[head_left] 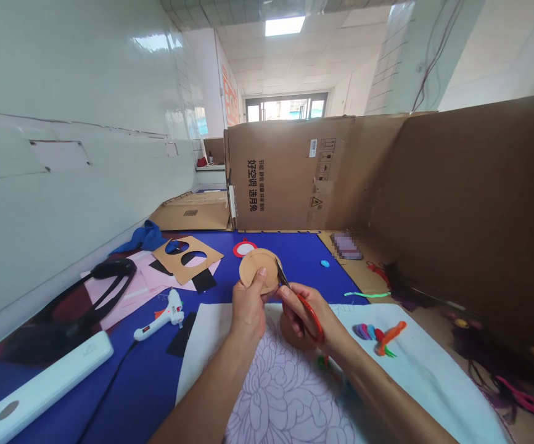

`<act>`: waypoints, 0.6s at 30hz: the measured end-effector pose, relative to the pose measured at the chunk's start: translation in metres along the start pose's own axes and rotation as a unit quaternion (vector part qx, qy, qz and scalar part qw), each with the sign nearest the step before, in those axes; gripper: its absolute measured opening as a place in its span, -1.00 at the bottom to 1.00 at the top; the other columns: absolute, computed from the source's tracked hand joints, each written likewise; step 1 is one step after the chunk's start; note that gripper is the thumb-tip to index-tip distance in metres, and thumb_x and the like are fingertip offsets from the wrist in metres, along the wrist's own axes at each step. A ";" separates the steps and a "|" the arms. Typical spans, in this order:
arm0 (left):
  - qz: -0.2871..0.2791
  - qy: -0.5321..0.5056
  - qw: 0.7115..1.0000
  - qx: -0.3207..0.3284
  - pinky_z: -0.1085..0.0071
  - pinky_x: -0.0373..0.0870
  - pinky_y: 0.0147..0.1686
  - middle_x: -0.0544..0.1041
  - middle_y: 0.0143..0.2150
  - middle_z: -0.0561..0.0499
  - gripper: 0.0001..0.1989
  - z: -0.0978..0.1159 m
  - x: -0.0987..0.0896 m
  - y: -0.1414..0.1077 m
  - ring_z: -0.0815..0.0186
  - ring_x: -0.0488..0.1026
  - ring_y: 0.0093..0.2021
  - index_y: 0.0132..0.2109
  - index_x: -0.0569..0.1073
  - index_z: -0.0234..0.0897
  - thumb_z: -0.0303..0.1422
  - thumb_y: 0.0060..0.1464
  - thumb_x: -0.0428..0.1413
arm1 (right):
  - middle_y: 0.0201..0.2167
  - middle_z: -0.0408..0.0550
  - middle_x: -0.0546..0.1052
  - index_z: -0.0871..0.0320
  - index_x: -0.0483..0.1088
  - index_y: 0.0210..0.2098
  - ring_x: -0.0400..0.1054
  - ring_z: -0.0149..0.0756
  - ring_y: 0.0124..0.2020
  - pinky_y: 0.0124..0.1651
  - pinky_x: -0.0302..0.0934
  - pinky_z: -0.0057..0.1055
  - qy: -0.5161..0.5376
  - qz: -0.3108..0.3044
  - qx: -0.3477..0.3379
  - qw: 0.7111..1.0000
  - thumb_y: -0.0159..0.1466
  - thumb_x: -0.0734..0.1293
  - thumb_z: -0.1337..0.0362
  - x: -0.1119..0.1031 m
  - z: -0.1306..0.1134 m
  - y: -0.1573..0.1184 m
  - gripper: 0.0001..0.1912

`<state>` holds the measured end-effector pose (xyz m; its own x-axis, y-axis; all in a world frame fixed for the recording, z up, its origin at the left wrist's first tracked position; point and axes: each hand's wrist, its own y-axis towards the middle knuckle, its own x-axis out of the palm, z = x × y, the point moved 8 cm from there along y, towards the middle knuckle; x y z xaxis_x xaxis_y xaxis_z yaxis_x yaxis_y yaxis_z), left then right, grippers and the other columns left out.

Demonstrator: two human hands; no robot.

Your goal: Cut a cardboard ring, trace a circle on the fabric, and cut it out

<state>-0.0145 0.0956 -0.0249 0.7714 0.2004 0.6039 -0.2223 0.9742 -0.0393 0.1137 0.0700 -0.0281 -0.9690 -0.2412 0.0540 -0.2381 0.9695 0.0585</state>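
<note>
Near the middle of the view, my left hand (250, 303) holds a round tan cardboard disc (254, 264), its thumb pressed on the face. A curved line or edge runs across the disc. My right hand (308, 311) grips red-handled scissors (314, 316), with the dark blades at the disc's right edge. Beneath my right hand, a brown round piece (295, 336) is partly hidden. Under both hands lies a white cloth (206, 345) with a line-drawn flower pattern (280, 394).
A glue gun (160, 317), a cut cardboard sheet (211, 251) and a long white device (54, 385) are on the left. Yarn bundles (366, 332) lie on the right of the cloth. Cardboard walls (290, 179) stand behind.
</note>
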 end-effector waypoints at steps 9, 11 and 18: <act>-0.002 -0.016 1.000 -0.001 0.31 0.64 -0.26 0.73 -0.12 -0.18 -0.53 -0.003 -0.003 0.002 0.14 0.70 -0.23 -0.06 0.66 -0.36 -0.26 -0.10 0.53 | -0.73 -0.34 0.26 0.07 0.29 -0.41 0.08 -0.50 -0.79 -0.75 -0.13 -0.58 -0.027 0.007 0.007 1.000 0.28 0.40 -0.39 -0.007 0.014 0.004 -0.36; -0.001 -0.015 1.000 0.000 0.32 0.64 -0.26 0.73 -0.11 -0.17 -0.51 -0.003 -0.003 0.002 0.15 0.69 -0.22 -0.04 0.65 -0.35 -0.26 -0.11 0.53 | -0.74 -0.34 0.27 0.07 0.29 -0.41 0.08 -0.49 -0.80 -0.76 -0.12 -0.57 -0.031 0.009 0.012 0.999 0.28 0.39 -0.39 -0.007 0.016 0.005 -0.36; 0.004 -0.008 1.000 -0.005 0.34 0.60 -0.33 0.73 -0.10 -0.20 -0.48 -0.002 -0.002 0.001 0.11 0.70 -0.21 -0.01 0.66 -0.35 -0.23 -0.12 0.52 | -0.79 -0.32 0.26 0.05 0.29 -0.44 0.01 -0.49 -0.82 -0.77 -0.17 -0.54 -0.063 0.021 0.024 0.998 0.23 0.40 -0.42 -0.006 0.012 0.004 -0.35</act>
<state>-0.0147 0.0963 -0.0278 0.7605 0.2060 0.6158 -0.2214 0.9738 -0.0522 0.1181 0.0762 -0.0399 -0.9780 -0.1962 -0.0706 -0.1975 0.9802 0.0116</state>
